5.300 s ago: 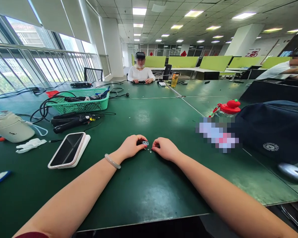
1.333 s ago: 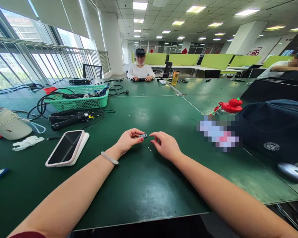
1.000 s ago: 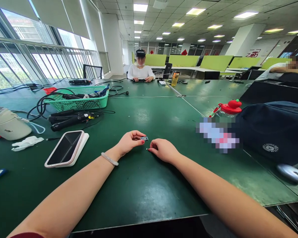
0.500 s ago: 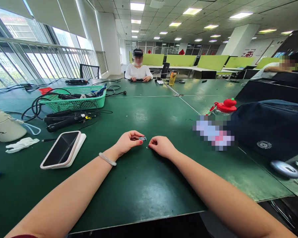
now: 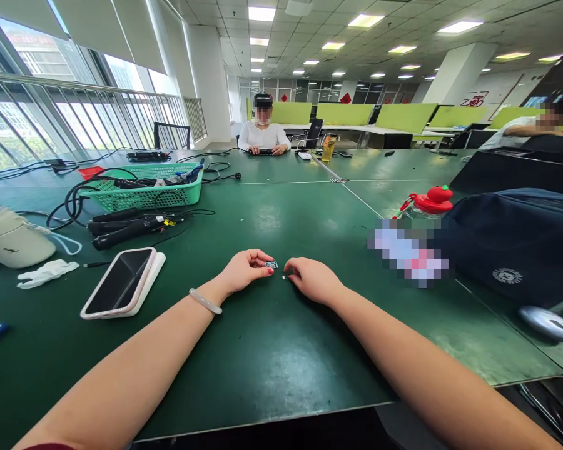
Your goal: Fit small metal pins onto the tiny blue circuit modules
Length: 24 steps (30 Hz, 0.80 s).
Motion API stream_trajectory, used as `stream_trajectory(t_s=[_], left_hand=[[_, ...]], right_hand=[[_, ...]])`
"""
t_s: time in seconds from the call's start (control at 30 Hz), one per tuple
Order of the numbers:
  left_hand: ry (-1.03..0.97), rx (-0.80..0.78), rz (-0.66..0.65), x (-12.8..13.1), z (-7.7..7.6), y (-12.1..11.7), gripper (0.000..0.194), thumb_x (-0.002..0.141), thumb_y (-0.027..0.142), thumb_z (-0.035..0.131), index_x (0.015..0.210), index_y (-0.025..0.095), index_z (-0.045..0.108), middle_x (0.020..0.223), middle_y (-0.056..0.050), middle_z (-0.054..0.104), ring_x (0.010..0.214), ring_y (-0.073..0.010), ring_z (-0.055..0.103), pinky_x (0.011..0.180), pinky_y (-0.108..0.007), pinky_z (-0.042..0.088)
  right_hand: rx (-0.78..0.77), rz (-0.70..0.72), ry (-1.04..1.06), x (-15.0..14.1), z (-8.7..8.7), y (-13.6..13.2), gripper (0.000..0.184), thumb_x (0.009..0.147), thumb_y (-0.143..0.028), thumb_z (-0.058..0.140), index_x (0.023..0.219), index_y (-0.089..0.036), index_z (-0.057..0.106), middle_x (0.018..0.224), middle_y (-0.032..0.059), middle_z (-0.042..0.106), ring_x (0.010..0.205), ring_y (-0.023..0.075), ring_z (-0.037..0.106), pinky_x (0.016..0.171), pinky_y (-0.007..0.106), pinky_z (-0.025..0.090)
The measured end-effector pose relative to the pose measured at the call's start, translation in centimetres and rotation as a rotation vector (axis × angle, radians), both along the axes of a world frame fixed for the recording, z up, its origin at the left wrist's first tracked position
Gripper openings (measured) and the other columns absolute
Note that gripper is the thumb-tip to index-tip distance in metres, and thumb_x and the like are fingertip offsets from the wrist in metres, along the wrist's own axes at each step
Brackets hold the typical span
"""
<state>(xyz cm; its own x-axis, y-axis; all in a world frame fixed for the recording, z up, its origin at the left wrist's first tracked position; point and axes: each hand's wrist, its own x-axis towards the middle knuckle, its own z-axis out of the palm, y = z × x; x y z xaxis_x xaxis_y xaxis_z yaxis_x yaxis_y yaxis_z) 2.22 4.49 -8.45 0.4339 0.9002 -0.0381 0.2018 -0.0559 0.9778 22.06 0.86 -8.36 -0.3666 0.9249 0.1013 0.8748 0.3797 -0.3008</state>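
Note:
My left hand [image 5: 248, 270] is closed, with thumb and fingertips pinching a small circuit board [image 5: 271, 265] that looks dark blue with white markings. Just to the right, my right hand [image 5: 315, 279] is low over the table, its thumb and forefinger a little apart. Close to that thumb tip is a tiny white piece [image 5: 284, 277], too small to name; it seems to lie on the green table [image 5: 263, 350]. Between the two hands there is a narrow gap.
On the left are a phone [image 5: 121, 281], a crumpled tissue [image 5: 47, 273], black cable bundles [image 5: 126, 230] and a green basket [image 5: 150, 195]. A dark blue bag [image 5: 520, 244] and a red-lidded bottle [image 5: 432, 200] stand right. Across the table sits a person [image 5: 263, 134].
The thumb and forefinger of my right hand have parted slightly near the tiny white piece. My left hand keeps its pinch on the circuit board. The view has shifted a little.

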Motion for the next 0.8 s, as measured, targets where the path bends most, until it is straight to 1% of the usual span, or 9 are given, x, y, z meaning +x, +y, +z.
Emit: stream_trajectory(t_s=[0.07, 0.2, 0.3, 0.4, 0.5, 0.63, 0.8], left_hand=[[0.022, 0.005, -0.019, 0.09, -0.02, 0.03, 0.043, 0.055, 0.032, 0.079, 0.089, 0.012, 0.061, 0.077, -0.006, 0.063, 0.071, -0.0131, 0.058, 0.075, -0.029, 0.047], [0.04, 0.003, -0.037, 0.27, -0.04, 0.03, 0.043, 0.055, 0.032, 0.078, 0.09, 0.012, 0.061, 0.077, -0.005, 0.063, 0.072, -0.0137, 0.058, 0.076, -0.03, 0.047], [0.049, -0.001, -0.034, 0.29, -0.1, 0.02, 0.043, 0.056, 0.032, 0.078, 0.09, 0.011, 0.061, 0.076, -0.005, 0.063, 0.071, -0.0137, 0.058, 0.075, -0.03, 0.047], [0.063, 0.01, -0.028, 0.26, -0.3, 0.09, 0.043, 0.058, 0.032, 0.077, 0.092, 0.011, 0.06, 0.077, -0.006, 0.063, 0.07, -0.0133, 0.058, 0.074, -0.03, 0.047], [0.081, 0.027, -0.025, 0.25, -0.5, 0.16, 0.043, 0.059, 0.032, 0.076, 0.093, 0.011, 0.06, 0.078, -0.006, 0.063, 0.07, -0.0129, 0.058, 0.074, -0.03, 0.047], [0.079, 0.016, -0.022, 0.26, -0.46, 0.11, 0.043, 0.058, 0.032, 0.077, 0.092, 0.012, 0.06, 0.077, -0.005, 0.062, 0.07, -0.0122, 0.057, 0.073, -0.029, 0.046], [0.082, 0.016, -0.035, 0.31, -0.25, 0.01, 0.042, 0.058, 0.031, 0.077, 0.091, 0.011, 0.061, 0.076, -0.005, 0.061, 0.07, -0.0127, 0.057, 0.073, -0.029, 0.046]], right_hand=[[0.016, -0.035, -0.037, 0.11, -0.15, 0.09, 0.012, 0.084, -0.022, 0.053, 0.093, -0.022, 0.059, 0.088, 0.0009, 0.06, 0.075, 0.0124, 0.054, 0.064, 0.022, 0.036], [0.048, -0.025, -0.123, -0.07, -0.39, 0.09, 0.011, 0.086, -0.021, 0.049, 0.084, -0.022, 0.061, 0.087, 0.0005, 0.059, 0.076, 0.0134, 0.056, 0.063, 0.022, 0.037], [0.09, -0.021, -0.207, -0.39, -0.25, -0.01, 0.013, 0.087, -0.02, 0.047, 0.085, -0.02, 0.059, 0.087, 0.0021, 0.058, 0.073, 0.0137, 0.057, 0.06, 0.023, 0.036], [0.14, -0.052, -0.274, -0.54, 0.01, -0.12, 0.015, 0.087, -0.015, 0.044, 0.085, -0.018, 0.058, 0.087, 0.0041, 0.058, 0.07, 0.0141, 0.056, 0.058, 0.023, 0.035], [0.156, -0.068, -0.255, -0.46, 0.05, -0.17, 0.014, 0.087, -0.015, 0.044, 0.085, -0.018, 0.058, 0.086, 0.0035, 0.058, 0.072, 0.0141, 0.056, 0.059, 0.023, 0.036], [0.122, -0.038, -0.216, -0.33, -0.23, -0.23, 0.012, 0.087, -0.021, 0.046, 0.089, -0.02, 0.058, 0.089, 0.0024, 0.058, 0.075, 0.0138, 0.057, 0.061, 0.023, 0.037], [0.112, -0.043, -0.241, -0.3, -0.26, -0.3, 0.012, 0.086, -0.019, 0.047, 0.085, -0.02, 0.059, 0.087, 0.0022, 0.059, 0.073, 0.0141, 0.057, 0.059, 0.023, 0.036]])
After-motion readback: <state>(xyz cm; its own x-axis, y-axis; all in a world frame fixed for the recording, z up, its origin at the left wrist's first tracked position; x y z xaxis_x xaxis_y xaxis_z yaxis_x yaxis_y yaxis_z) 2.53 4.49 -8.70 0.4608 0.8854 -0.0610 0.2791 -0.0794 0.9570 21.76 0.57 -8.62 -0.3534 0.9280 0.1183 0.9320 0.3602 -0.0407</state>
